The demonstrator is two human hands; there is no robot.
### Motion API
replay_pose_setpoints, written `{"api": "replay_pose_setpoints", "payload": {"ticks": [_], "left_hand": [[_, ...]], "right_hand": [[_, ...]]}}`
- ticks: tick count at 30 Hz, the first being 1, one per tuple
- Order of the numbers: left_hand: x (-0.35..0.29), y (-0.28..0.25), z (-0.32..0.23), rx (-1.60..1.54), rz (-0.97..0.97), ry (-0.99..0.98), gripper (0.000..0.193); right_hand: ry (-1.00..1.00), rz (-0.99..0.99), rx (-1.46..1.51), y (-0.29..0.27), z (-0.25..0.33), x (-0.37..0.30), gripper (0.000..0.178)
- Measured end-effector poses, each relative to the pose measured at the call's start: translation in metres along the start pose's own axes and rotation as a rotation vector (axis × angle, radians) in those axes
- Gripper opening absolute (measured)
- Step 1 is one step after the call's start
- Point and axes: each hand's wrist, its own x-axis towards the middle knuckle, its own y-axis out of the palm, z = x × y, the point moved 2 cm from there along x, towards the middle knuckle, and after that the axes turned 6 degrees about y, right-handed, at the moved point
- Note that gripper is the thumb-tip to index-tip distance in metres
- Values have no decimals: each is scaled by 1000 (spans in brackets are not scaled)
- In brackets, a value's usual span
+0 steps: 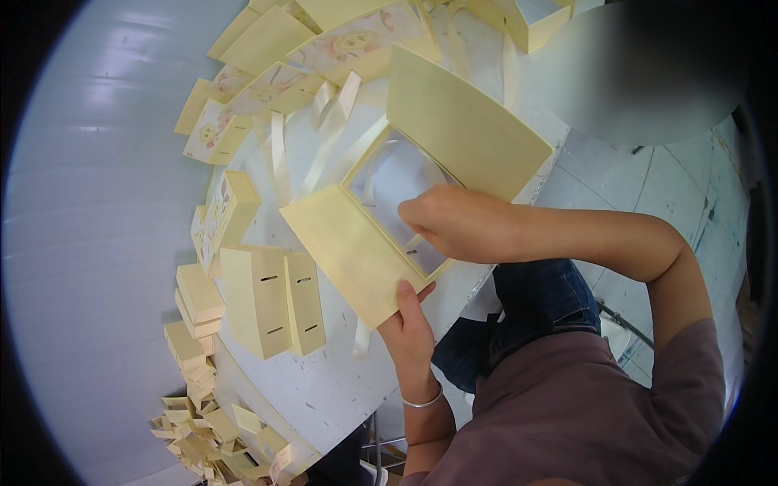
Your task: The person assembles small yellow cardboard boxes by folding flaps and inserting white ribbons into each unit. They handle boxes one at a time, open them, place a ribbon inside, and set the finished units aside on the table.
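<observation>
A pale yellow gift box (348,183) lies open on the table in front of me, tilted. One cover panel (466,121) stands away on the far right side; the other panel (348,251) spreads toward the near left. Its inside is whitish, with a slot near the closest end. My left hand (409,324) grips the box's near corner, thumb on top and fingers underneath. Inside the box, my right hand (462,220) is closed, fingertips turned down. A short pale strip shows below its fingers, but what they hold is hidden. Cream ribbons (328,150) trail from the box's far left side.
Two slotted yellow boxes (258,304) stand left of my left hand. Flower-printed boxes (356,44) line the far edge, and several more (223,215) stand along the left. A heap of small boxes (215,441) fills the lower left. The white table's edge (535,190) runs close to me.
</observation>
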Motion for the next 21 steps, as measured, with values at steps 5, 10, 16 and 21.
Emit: {"api": "replay_pose_setpoints", "payload": {"ticks": [5, 10, 16, 21], "left_hand": [[0, 0, -1, -1, 0, 12, 33], [-1, 0, 0, -17, -9, -4, 33], [0, 0, 0, -20, -10, -7, 34], [0, 0, -2, -30, 0, -6, 35]], "right_hand": [[25, 43, 28, 0, 0, -1, 6], [82, 96, 45, -2, 1, -1, 5], [78, 105, -4, 3, -2, 0, 5], [51, 182, -158, 9, -6, 0, 6]]}}
